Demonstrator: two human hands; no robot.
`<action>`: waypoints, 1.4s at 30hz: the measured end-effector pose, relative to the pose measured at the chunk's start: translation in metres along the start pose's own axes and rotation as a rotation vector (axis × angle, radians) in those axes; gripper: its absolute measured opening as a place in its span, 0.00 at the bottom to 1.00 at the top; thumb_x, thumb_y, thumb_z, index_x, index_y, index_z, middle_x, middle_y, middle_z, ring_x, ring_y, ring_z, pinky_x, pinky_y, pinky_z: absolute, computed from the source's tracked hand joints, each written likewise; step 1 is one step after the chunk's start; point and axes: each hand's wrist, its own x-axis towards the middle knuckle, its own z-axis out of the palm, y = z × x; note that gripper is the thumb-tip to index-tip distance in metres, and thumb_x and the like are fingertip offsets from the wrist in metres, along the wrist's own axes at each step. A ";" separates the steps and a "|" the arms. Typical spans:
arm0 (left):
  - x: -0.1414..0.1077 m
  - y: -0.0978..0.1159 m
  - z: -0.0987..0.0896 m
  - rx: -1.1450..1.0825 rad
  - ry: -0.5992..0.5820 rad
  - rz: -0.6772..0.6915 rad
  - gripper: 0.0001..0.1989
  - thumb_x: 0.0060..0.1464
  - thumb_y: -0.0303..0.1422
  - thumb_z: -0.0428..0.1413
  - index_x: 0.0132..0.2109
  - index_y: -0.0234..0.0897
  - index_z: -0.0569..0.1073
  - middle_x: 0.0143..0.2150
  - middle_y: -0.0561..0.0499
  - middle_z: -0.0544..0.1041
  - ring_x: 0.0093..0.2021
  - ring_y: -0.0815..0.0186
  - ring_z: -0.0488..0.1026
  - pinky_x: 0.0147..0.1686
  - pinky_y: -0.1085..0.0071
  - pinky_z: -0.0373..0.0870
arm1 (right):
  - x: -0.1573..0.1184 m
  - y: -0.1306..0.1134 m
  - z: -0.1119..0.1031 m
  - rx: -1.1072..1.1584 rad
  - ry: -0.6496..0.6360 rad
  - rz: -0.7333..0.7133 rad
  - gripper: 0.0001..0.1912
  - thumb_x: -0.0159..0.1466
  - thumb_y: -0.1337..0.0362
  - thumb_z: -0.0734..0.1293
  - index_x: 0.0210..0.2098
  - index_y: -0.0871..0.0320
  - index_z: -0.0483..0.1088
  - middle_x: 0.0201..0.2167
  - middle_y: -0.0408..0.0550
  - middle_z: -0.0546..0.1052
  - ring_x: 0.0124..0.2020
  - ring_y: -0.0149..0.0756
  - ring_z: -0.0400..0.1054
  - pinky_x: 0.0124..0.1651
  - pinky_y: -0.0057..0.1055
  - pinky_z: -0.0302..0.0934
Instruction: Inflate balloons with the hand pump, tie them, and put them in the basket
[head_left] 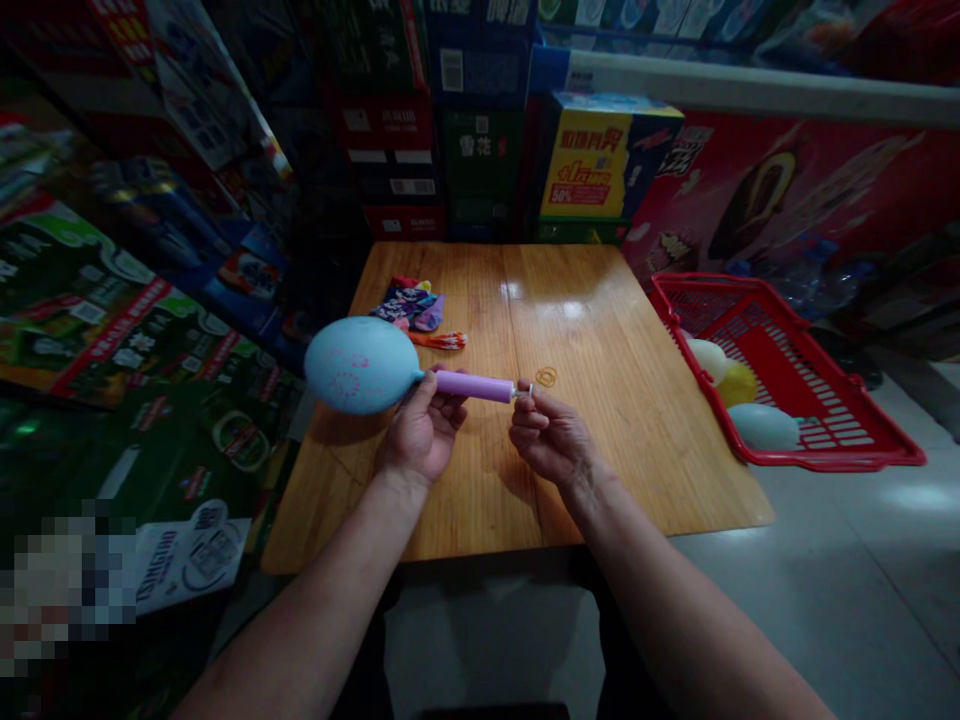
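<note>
A light blue inflated balloon [361, 366] with pink print is fitted on the left end of a purple hand pump [476, 386]. My left hand [426, 430] pinches the balloon's neck where it meets the pump, its other fingers under the tube. My right hand [551, 435] is closed on the white pump handle [525, 392] at the right end, which sits close to the tube. Behind the pump, yellow rubber bands [546, 377] lie on the wooden table [600, 350]. Uninflated balloons in several colours [411, 306] lie in a pile at the back left.
A red basket [825, 463] at the right holds a blue balloon [763, 427], a yellow balloon [737, 384] and a whitish balloon [705, 356]. Stacked drink cartons [480, 160] stand behind the table, and more green cartons [172, 440] are at its left.
</note>
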 end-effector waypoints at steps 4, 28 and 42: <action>0.007 0.010 -0.002 -0.016 -0.002 -0.018 0.12 0.57 0.34 0.62 0.48 0.39 0.77 0.45 0.46 0.82 0.40 0.64 0.80 0.31 0.75 0.70 | -0.002 -0.014 -0.003 0.022 -0.010 0.013 0.05 0.69 0.71 0.62 0.40 0.61 0.71 0.24 0.39 0.74 0.17 0.18 0.60 0.21 0.16 0.56; 0.005 0.030 0.003 0.016 0.046 0.095 0.12 0.57 0.35 0.61 0.49 0.38 0.77 0.43 0.45 0.82 0.37 0.65 0.79 0.30 0.74 0.71 | -0.011 -0.036 -0.005 0.037 -0.060 -0.014 0.06 0.69 0.73 0.61 0.40 0.61 0.70 0.25 0.38 0.74 0.16 0.17 0.60 0.21 0.15 0.56; 0.003 0.019 0.003 0.019 -0.003 0.015 0.12 0.57 0.34 0.62 0.48 0.38 0.77 0.46 0.44 0.81 0.40 0.65 0.79 0.33 0.74 0.71 | -0.006 -0.018 -0.001 0.032 -0.014 0.022 0.06 0.70 0.71 0.62 0.40 0.61 0.70 0.24 0.39 0.74 0.17 0.17 0.59 0.21 0.16 0.56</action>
